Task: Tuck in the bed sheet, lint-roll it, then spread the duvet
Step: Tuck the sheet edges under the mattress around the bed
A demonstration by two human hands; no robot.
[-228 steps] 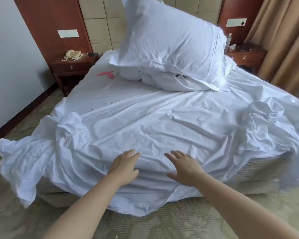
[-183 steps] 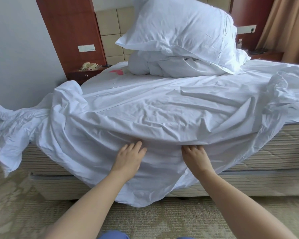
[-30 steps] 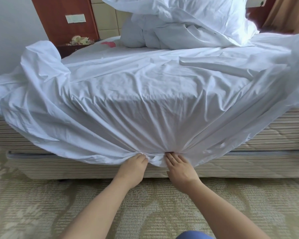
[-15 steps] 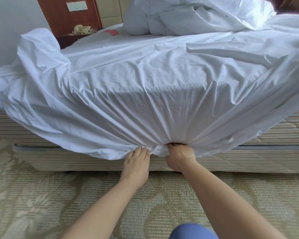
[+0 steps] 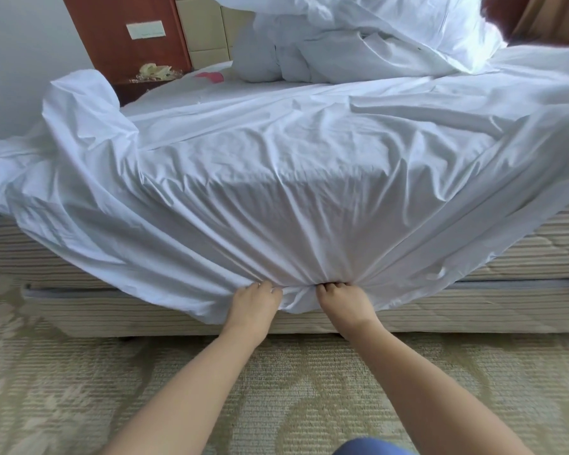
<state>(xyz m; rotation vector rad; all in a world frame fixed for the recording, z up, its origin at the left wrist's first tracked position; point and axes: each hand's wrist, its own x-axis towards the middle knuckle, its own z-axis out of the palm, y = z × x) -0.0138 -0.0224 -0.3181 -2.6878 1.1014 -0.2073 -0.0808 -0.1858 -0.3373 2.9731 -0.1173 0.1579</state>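
Both the left hand (image 5: pixel 253 302) and the right hand (image 5: pixel 346 303) had their fingers curled into the gathered hem of the thin, wrinkled white sheet (image 5: pixel 276 178), fingertips hidden in cloth at the ribbed mattress (image 5: pixel 523 254) edge, while beyond, the puffy white duvet (image 5: pixel 358 41) lay heaped, its top cut off.

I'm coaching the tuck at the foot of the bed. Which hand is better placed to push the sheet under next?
Probably the right hand: its fingers already curl into the gathered bed sheet at the mattress seam, while the left hand rests beside the bunch.
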